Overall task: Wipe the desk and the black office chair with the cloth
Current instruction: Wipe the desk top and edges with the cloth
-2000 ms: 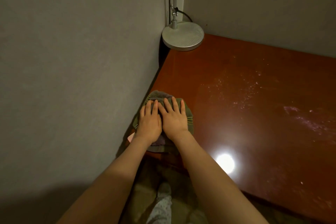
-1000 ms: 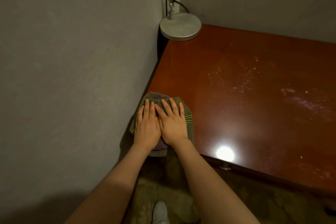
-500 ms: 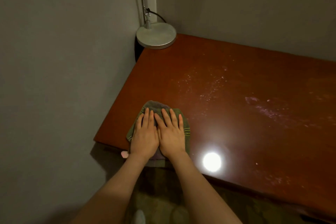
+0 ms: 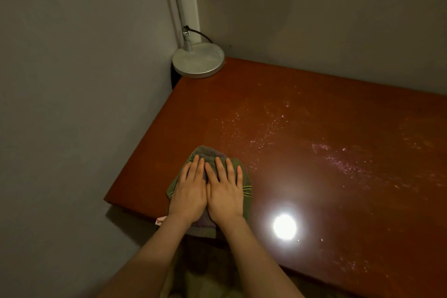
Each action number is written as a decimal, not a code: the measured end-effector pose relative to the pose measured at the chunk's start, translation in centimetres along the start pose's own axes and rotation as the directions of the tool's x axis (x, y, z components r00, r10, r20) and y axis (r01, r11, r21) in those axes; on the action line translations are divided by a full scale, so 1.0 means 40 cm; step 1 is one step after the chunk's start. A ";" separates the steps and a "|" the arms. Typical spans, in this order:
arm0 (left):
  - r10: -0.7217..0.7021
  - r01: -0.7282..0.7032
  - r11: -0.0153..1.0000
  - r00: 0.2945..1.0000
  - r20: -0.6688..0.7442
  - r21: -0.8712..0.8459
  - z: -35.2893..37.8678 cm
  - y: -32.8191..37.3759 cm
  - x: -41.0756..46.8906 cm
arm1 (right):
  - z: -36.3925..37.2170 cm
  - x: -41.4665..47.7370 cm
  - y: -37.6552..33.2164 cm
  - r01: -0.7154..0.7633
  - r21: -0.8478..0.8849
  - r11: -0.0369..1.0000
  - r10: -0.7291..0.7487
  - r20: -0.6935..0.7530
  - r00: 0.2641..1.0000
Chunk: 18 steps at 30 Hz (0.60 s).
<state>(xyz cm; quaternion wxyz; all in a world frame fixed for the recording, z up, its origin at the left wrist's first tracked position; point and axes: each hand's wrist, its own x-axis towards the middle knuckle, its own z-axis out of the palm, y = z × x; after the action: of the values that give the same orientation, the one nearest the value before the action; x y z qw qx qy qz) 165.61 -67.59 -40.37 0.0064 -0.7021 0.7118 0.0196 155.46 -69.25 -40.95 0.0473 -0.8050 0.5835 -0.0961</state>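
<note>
Glossy reddish-brown wooden desk (image 4: 314,176), with a folded olive-green terry cloth (image 4: 246,185) at its near left edge, under both grips.
Pale dusty specks streak the shiny top. The soft cloth overhangs the near edge. Left grip (image 4: 189,195) and right grip (image 4: 226,195) lie side by side, fingers straight, pressing it flat and clasping nothing.

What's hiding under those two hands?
A green cloth lies under the left hand and right hand, flat on the red-brown desk. Its edges peek out. The cloth's middle and the desk beneath are covered.
</note>
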 end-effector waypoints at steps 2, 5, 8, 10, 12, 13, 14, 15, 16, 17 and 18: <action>0.004 -0.004 1.000 1.000 -0.011 -0.014 0.011 -0.003 0.026 | 0.001 0.024 0.009 -0.001 0.003 1.000 0.001 -0.004 1.000; 0.007 -0.008 0.998 1.000 -0.029 -0.058 0.019 -0.001 0.079 | 0.004 0.072 0.031 -0.001 0.007 1.000 0.001 -0.048 0.999; 0.001 -0.006 0.997 0.998 -0.069 -0.073 0.020 -0.002 0.125 | 0.017 0.116 0.048 -0.004 0.001 1.000 0.004 -0.092 0.996; 0.011 -0.017 0.996 0.997 -0.070 -0.088 0.014 -0.006 0.153 | 0.027 0.139 0.052 -0.015 0.001 1.000 0.015 -0.119 0.993; 0.039 -0.050 0.993 0.994 -0.104 -0.103 0.007 -0.007 0.185 | 0.032 0.170 0.057 -0.035 0.001 0.999 0.035 -0.153 0.988; 0.042 -0.057 0.990 0.991 -0.124 -0.125 0.001 -0.006 0.202 | 0.033 0.187 0.061 -0.039 0.002 0.999 0.038 -0.169 0.985; 0.045 -0.063 0.988 0.990 -0.131 -0.138 -0.007 -0.007 0.222 | 0.035 0.207 0.066 -0.039 0.000 0.999 0.039 -0.181 0.983; 0.053 -0.070 0.990 0.989 -0.138 -0.124 -0.012 -0.008 0.244 | 0.035 0.227 0.070 -0.043 -0.001 0.999 0.042 -0.189 0.981; 0.060 -0.075 0.993 0.987 -0.149 -0.095 -0.016 -0.007 0.261 | 0.034 0.244 0.074 -0.050 -0.003 0.999 0.048 -0.191 0.980; 0.079 -0.091 0.994 0.984 -0.159 -0.065 -0.020 -0.008 0.279 | 0.034 0.260 0.077 -0.057 -0.006 0.998 0.054 -0.188 0.981; 0.107 -0.116 0.992 0.981 -0.159 -0.045 -0.023 -0.010 0.296 | 0.037 0.275 0.080 -0.066 -0.011 0.998 0.063 -0.183 0.981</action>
<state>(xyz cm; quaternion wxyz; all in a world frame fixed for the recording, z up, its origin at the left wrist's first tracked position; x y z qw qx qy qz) 165.87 -79.47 -39.91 -0.0696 -0.6604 0.7475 -0.0161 156.09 -80.76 -41.90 -0.0099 -0.7740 0.6118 -0.1631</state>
